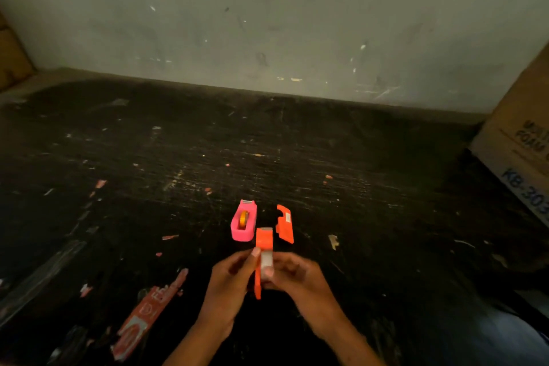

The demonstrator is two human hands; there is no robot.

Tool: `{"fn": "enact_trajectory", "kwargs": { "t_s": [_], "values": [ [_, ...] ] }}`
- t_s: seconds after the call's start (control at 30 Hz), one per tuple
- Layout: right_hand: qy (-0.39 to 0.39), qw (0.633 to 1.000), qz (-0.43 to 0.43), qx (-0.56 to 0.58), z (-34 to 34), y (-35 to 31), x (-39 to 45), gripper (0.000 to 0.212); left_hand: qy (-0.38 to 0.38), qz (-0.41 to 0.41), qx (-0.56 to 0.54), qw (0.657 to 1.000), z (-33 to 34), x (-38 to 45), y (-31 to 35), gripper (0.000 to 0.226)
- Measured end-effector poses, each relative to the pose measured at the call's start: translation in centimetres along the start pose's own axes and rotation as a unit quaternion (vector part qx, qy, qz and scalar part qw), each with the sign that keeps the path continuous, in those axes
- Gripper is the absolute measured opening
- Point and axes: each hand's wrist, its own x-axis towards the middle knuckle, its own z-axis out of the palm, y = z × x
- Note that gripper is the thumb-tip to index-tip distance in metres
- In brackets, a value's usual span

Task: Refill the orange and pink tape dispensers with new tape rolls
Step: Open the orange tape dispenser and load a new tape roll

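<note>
Orange dispenser (263, 249) is pointing away between both hands (267, 273), which are gripping it and maybe pushing in white tape (266, 261).

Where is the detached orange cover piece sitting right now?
In the head view, the orange cover piece lies on the dark table, right of the pink dispenser and just beyond the orange dispenser held in both hands.
</note>
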Motion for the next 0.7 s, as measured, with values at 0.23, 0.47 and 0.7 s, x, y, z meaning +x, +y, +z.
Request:
{"fn": "enact_trajectory", "kwargs": {
  "t_s": [0.23, 0.47, 0.7],
  "values": [
    [0.15, 0.974, -0.058, -0.162, -0.8, 0.0, 5.1, 0.019, 0.023, -0.03, -0.026, 0.999, -1.7, 2.3, 0.5, 0.023],
    [0.174, 0.84, 0.057, -0.511, -3.1, 2.1, 14.5, 0.023, -0.004, -0.025, -0.109, 0.994, -4.7, 3.5, 2.4, 0.026],
    [0.21, 0.804, 0.072, -0.551, -1.9, 4.4, 16.2, 0.03, -0.021, -0.045, -0.154, 0.987, -7.4, 5.3, 2.7, 0.032]
  ]
}}
